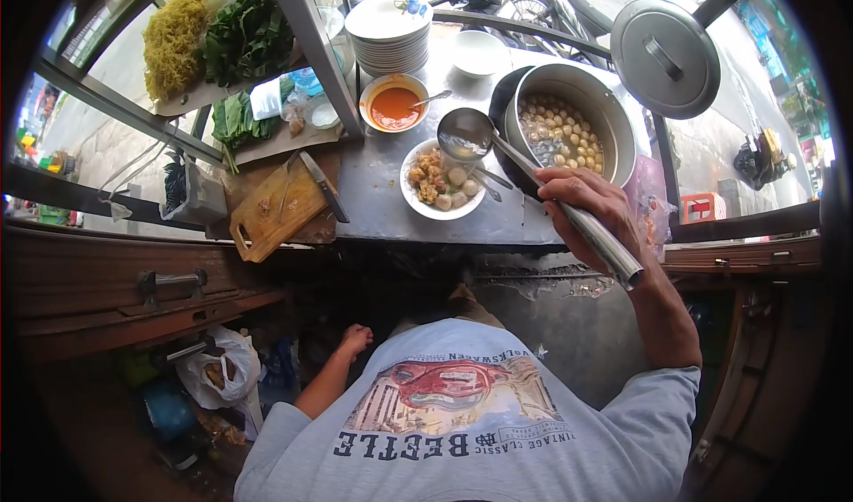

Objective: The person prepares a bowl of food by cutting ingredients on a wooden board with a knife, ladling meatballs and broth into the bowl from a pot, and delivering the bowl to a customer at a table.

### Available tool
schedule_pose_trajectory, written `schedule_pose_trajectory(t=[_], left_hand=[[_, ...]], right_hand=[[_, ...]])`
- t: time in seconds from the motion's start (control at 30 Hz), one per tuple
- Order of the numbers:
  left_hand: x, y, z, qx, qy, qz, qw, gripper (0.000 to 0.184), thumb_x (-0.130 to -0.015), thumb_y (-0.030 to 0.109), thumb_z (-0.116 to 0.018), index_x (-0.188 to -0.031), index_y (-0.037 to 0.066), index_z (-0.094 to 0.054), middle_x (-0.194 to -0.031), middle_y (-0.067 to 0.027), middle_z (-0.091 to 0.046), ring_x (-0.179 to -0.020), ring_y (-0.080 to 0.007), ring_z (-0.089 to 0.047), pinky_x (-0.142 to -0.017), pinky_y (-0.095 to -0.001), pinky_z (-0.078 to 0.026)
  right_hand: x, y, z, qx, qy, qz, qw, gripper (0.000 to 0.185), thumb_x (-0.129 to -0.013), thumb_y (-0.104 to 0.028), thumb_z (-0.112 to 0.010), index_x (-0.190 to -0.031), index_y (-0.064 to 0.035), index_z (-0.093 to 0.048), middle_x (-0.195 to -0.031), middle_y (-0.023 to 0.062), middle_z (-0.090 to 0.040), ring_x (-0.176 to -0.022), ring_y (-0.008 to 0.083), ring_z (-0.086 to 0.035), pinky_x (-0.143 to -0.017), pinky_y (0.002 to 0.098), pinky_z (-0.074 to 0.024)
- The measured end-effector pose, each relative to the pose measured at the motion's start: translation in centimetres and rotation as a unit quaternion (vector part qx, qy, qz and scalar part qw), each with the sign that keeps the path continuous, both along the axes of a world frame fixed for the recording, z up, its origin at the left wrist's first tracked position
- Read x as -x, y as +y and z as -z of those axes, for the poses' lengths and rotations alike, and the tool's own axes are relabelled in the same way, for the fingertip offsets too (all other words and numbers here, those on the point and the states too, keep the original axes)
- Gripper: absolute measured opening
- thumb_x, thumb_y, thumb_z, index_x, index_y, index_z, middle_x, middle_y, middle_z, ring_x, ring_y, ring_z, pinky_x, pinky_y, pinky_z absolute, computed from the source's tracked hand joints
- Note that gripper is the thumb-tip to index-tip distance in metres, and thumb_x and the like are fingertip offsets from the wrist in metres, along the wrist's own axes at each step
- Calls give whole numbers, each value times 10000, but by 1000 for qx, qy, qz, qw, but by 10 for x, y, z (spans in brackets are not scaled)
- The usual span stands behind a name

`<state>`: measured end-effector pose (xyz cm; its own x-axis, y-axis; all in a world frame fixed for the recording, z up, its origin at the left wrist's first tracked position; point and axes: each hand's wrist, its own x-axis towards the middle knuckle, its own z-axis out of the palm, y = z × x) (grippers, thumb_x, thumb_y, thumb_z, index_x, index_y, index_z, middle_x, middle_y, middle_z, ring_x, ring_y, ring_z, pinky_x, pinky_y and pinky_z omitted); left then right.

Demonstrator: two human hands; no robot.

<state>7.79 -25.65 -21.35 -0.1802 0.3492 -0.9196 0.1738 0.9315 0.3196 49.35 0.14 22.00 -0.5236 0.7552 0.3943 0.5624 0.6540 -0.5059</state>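
Note:
My right hand (591,211) is wrapped round the metal handle of a large ladle (466,135). The ladle's bowl holds clear liquid and hangs over the top right edge of a white bowl (426,207). Meatballs and orange-brown bits fill that bowl, and a spoon handle sticks out to its right. Beside the ladle, a big metal pot (622,138) holds several meatballs in broth. Down by my side, my left hand (357,339) has its fingers curled in; whether it holds anything is too small to tell.
An orange sauce bowl (394,111) with a spoon sits below stacked plates (389,27). A cutting board (277,211) with a knife (325,187) lies left. Noodles (178,35) and greens fill the glass case. A metal lid (665,58) stands behind the pot; plastic bags lie right.

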Motion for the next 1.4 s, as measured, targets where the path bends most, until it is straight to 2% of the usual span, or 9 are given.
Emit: schedule_pose_trajectory(t=[0.27,0.5,0.6,0.77,0.9,1.0,1.07,1.23,1.4], left_hand=[[2,0,0,0,-1,8,1000,209,-946,248,-575,-1047,69,-612,-984,-70,-685,-886,-178,-668,-697,-330,-500],[4,-2,1,3,-2,-2,1000,217,-942,243,-575,-1057,63,-611,-981,-71,-680,-895,-181,-665,-704,-343,-498],[4,-2,4,5,-2,0,1000,217,-940,244,-575,-1052,62,-614,-983,-73,-681,-893,-183,-664,-711,-349,-500],[3,3,3,4,1,11,1000,222,-935,247,-573,-1040,57,-619,-981,-77,-683,-885,-185,-663,-719,-350,-501],[2,9,2,-1,2,16,1000,227,-930,250,-568,-1036,56,-620,-978,-81,-684,-885,-186,-664,-721,-353,-499],[2,13,3,-2,0,18,1000,224,-926,250,-568,-1030,58,-620,-973,-81,-683,-882,-186,-663,-715,-358,-495],[2,17,1,-2,2,17,1000,221,-925,250,-570,-1025,60,-620,-970,-80,-681,-877,-185,-661,-710,-359,-493],[-4,17,2,13,3,15,1000,216,-930,254,-577,-1026,66,-619,-981,-72,-676,-868,-185,-654,-707,-356,-486],[-12,14,-2,28,-3,15,999,222,-939,263,-573,-1039,70,-616,-995,-66,-671,-894,-182,-650,-725,-343,-490]], right_hand=[[1,6,2,-29,-14,-8,999,204,-811,3,-711,-982,-64,-623,-1091,156,-689,-943,314,-688,-792,400,-548],[-12,11,-5,156,162,151,963,106,-934,-65,-631,-1039,-46,-637,-1117,147,-697,-1030,229,-680,-888,345,-532],[-13,4,-4,107,122,113,980,100,-941,-65,-623,-1038,-43,-636,-1117,145,-695,-1020,226,-678,-881,355,-536],[-11,-17,7,-5,-14,-35,999,269,-769,44,-713,-1007,-34,-614,-1147,182,-666,-965,333,-673,-793,390,-545],[-13,-36,22,-51,-133,-128,981,313,-720,-28,-727,-997,-39,-582,-1241,165,-601,-1038,330,-634,-801,405,-575],[-21,-32,23,-80,-146,-104,981,320,-717,-25,-731,-1000,-33,-580,-1251,165,-601,-1035,337,-636,-800,406,-575],[-34,-19,19,-98,-63,-28,993,275,-782,-2,-723,-1030,-29,-609,-1182,171,-651,-1013,312,-659,-812,375,-568],[-100,11,1,65,163,270,947,108,-976,-68,-574,-1054,-30,-638,-1079,102,-698,-932,165,-665,-811,296,-537],[-128,13,53,51,18,284,957,96,-949,-76,-609,-1012,-17,-652,-970,113,-704,-865,189,-683,-769,315,-537]])
